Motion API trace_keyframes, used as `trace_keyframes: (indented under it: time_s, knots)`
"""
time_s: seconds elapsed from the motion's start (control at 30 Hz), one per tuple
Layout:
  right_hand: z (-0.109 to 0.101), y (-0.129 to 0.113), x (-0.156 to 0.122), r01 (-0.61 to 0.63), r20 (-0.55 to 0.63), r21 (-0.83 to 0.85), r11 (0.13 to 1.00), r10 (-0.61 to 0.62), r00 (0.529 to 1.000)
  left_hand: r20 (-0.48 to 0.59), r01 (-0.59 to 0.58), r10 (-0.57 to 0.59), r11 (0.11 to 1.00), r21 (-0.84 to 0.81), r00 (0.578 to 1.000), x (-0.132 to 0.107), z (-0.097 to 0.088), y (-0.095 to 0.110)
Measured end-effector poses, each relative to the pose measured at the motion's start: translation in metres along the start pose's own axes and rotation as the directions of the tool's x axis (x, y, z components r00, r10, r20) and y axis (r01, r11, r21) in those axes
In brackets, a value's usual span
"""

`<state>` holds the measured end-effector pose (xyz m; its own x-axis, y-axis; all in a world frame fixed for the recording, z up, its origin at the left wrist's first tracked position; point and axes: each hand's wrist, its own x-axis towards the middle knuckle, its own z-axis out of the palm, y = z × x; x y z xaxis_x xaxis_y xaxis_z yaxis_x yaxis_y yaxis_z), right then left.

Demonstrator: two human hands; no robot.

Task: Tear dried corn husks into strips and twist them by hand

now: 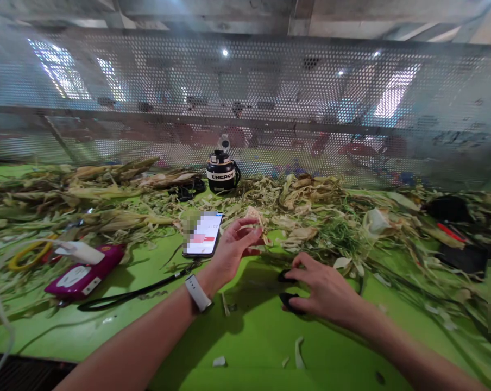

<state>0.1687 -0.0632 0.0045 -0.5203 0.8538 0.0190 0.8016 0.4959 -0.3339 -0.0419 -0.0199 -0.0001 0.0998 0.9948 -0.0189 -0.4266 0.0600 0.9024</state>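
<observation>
- Here, the left hand (228,251) spreads its fingers loosely, released, beside a pale husk (254,213) on the green counter (253,339).
- The right hand (326,287) parts thumb and forefinger, black pieces (291,302) at their tips; whether gripped, I cannot tell.

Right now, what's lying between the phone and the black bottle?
Scraps of pale, dry husk lie between the phone and the black bottle; the head view shows it.
</observation>
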Motion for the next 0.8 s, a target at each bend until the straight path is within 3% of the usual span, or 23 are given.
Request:
trace_keyframes:
  time_s: [0.2,0.4,0.47,0.57,0.6,0.67,0.73,0.8]
  knots:
    - [-0.002,0.001,0.004,-0.078,0.140,0.109,0.991,0.063,0.988,0.071,-0.087,0.077,0.986,0.145,0.995,-0.002,0.003,-0.006]
    - [-0.001,0.001,0.005,-0.066,0.050,-0.034,0.997,0.067,0.996,0.107,-0.082,0.065,0.983,0.165,0.992,-0.004,0.005,-0.007]
    - [-0.002,0.002,0.005,-0.072,0.111,0.062,0.995,0.065,0.992,0.126,-0.074,0.053,0.982,0.174,0.991,-0.004,0.006,-0.006]
    - [-0.008,0.001,0.002,0.019,0.166,0.279,0.960,-0.067,0.984,0.142,-0.061,0.035,0.981,0.185,0.989,-0.004,0.006,-0.007]
    - [-0.010,0.000,0.001,0.073,0.117,0.321,0.944,-0.116,0.986,0.143,-0.057,0.030,0.980,0.189,0.989,-0.005,0.006,-0.007]
    - [-0.013,-0.002,-0.001,0.175,-0.120,0.326,0.929,-0.143,0.982,0.149,-0.043,0.012,0.978,0.203,0.989,-0.006,0.008,-0.008]
    - [-0.014,-0.005,-0.002,0.199,-0.405,0.233,0.952,-0.091,0.910,0.167,-0.012,-0.026,0.975,0.221,0.986,-0.009,0.010,-0.008]
    - [-0.013,-0.005,0.001,0.143,-0.538,0.117,0.983,-0.059,0.841,0.185,0.027,-0.072,0.972,0.234,0.980,-0.013,0.013,-0.009]
